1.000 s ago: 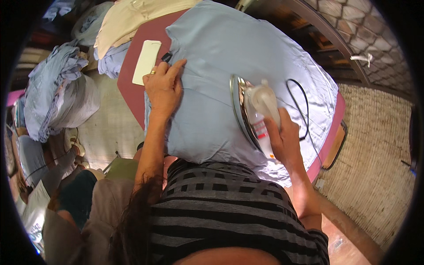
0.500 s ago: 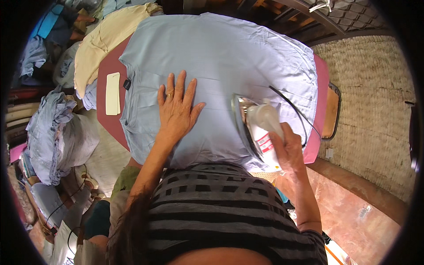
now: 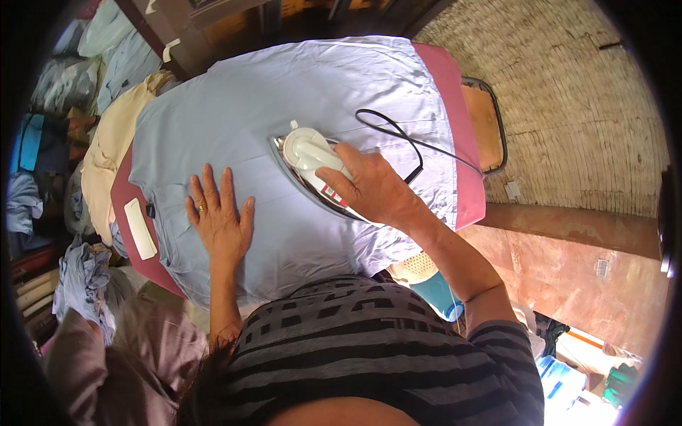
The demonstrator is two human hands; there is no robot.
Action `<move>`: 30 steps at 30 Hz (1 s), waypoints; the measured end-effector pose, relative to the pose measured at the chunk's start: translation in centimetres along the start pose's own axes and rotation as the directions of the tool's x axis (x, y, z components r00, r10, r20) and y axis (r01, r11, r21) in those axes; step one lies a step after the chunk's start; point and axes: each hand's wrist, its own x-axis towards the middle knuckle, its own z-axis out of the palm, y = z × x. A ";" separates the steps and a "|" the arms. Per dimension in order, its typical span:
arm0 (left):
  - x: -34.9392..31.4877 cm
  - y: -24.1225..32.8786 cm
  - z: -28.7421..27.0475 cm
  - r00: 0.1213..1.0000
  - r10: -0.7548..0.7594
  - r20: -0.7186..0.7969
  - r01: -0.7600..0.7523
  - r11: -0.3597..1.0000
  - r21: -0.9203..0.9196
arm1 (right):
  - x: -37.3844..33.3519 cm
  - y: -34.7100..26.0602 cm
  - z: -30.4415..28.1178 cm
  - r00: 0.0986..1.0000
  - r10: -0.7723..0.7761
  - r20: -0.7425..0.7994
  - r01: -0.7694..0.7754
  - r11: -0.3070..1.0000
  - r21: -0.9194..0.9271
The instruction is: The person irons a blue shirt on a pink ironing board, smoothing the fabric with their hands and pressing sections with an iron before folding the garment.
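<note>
A light blue garment (image 3: 234, 106) lies spread over a pink ironing board (image 3: 460, 135), its neckline toward the board's left end. My left hand (image 3: 222, 219) rests flat on the cloth near that neckline, fingers spread, a ring on one finger. In my right hand (image 3: 373, 186) is the handle of a white iron (image 3: 307, 150) with red marks on its side. The iron's soleplate is on the middle of the garment, its tip pointing up and left. A black cord (image 3: 398, 128) loops over the cloth at the right.
A cream strip of card (image 3: 141, 228) lies on the board's left end. Beyond it hangs cream cloth (image 3: 106, 160). Crumpled blue clothes (image 3: 82, 280) are piled at the left. The board's metal frame (image 3: 504, 135) juts out at right, near a low ledge (image 3: 568, 227).
The iron, held in my right hand, has moved left and farther up over the garment. My left hand stays flat near the neckline. The whole view has shifted and turned.
</note>
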 end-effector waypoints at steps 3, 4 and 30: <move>0.1 0.1 -0.1 0.999 0.020 -0.026 -0.020 1.000 -0.014 | -1.8 4.8 -2.3 0.911 -0.409 0.048 0.392 0.827 -0.402; 0.0 0.2 -0.3 0.999 0.014 -0.033 -0.014 1.000 -0.016 | -2.4 7.9 -4.0 0.918 -0.395 0.044 0.384 0.851 -0.358; 3.6 15.0 2.9 0.997 0.070 -0.025 -0.072 0.995 -0.076 | -4.2 11.4 -10.1 0.979 -0.076 -0.188 0.078 0.997 0.004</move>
